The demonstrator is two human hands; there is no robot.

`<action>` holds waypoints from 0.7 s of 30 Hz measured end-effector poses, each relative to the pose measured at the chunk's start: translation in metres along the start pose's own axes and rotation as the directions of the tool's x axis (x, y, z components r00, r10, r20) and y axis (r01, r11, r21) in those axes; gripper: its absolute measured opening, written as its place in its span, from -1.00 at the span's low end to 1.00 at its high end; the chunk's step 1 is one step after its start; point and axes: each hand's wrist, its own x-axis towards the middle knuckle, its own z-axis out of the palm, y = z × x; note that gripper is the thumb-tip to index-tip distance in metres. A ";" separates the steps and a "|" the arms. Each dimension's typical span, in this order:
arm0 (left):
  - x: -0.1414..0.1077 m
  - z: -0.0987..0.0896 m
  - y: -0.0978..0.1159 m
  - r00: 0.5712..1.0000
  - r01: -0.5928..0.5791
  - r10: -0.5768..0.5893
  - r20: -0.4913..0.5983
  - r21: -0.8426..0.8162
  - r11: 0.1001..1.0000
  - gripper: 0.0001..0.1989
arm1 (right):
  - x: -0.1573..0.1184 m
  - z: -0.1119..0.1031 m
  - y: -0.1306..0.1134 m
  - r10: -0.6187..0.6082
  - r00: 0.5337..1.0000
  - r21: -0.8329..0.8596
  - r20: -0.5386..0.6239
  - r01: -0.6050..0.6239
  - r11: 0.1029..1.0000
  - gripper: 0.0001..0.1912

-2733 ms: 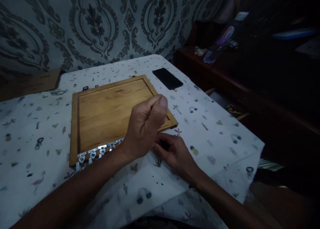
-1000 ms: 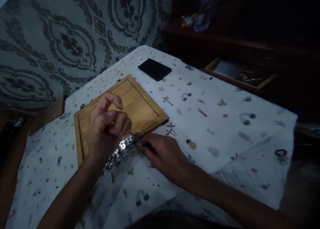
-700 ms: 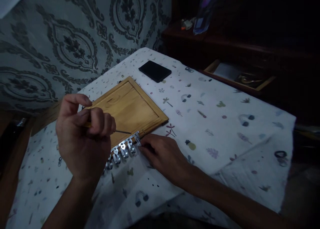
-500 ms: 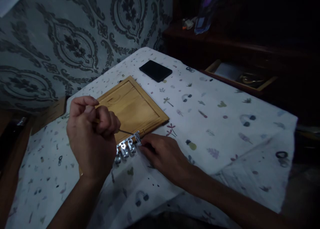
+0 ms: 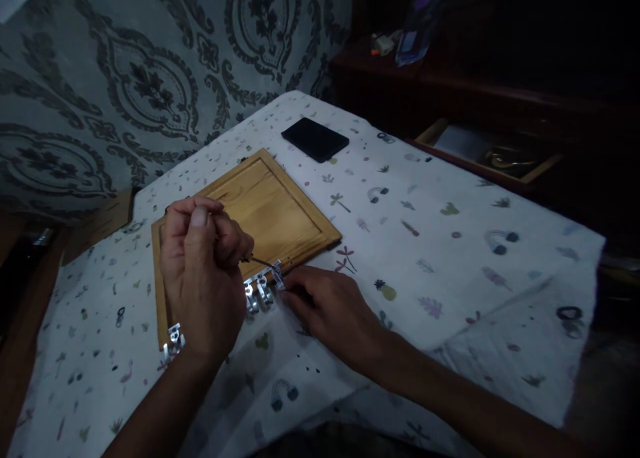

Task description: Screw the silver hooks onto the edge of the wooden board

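Observation:
My left hand [image 5: 205, 271] is closed round a screwdriver [image 5: 261, 263], whose handle is mostly hidden in the fist. Its thin shaft slants right and its tip meets the right end of a shiny metal hook rail [image 5: 263, 288]. That rail lies along the near edge of a wooden board [image 5: 270, 201] with a grooved border, its several hooks hanging toward me. Part of the rail is hidden behind my left wrist. My right hand [image 5: 335, 308] pinches the rail's rightmost hook between thumb and forefinger, by the board's near right corner.
A black phone-like slab [image 5: 315, 139] lies behind the board on the patterned white tablecloth [image 5: 425, 245]. Brown cardboard [image 5: 100, 225] sits at the left edge by the wallpapered wall. At the right stands dark furniture with an open drawer [image 5: 480, 153].
My left hand has shifted right and turned, its thumb now raised along the fist. More of the rail's left end shows. My right hand has stayed on the hook.

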 end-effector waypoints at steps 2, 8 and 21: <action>0.000 0.000 0.000 1.000 -0.016 0.016 0.005 -0.005 1.000 -0.78 | 0.000 0.000 0.000 0.003 1.000 -0.001 0.002 -0.003 1.000 -0.92; 0.001 0.001 0.000 1.000 -0.008 0.008 0.009 0.024 1.000 -0.79 | 0.000 0.000 0.002 -0.029 0.999 0.010 -0.015 0.030 1.000 -0.93; 0.000 0.001 -0.003 0.984 0.040 -0.030 0.176 -0.056 0.998 -0.75 | -0.001 0.002 0.002 -0.031 0.999 0.022 -0.018 0.031 0.999 -0.94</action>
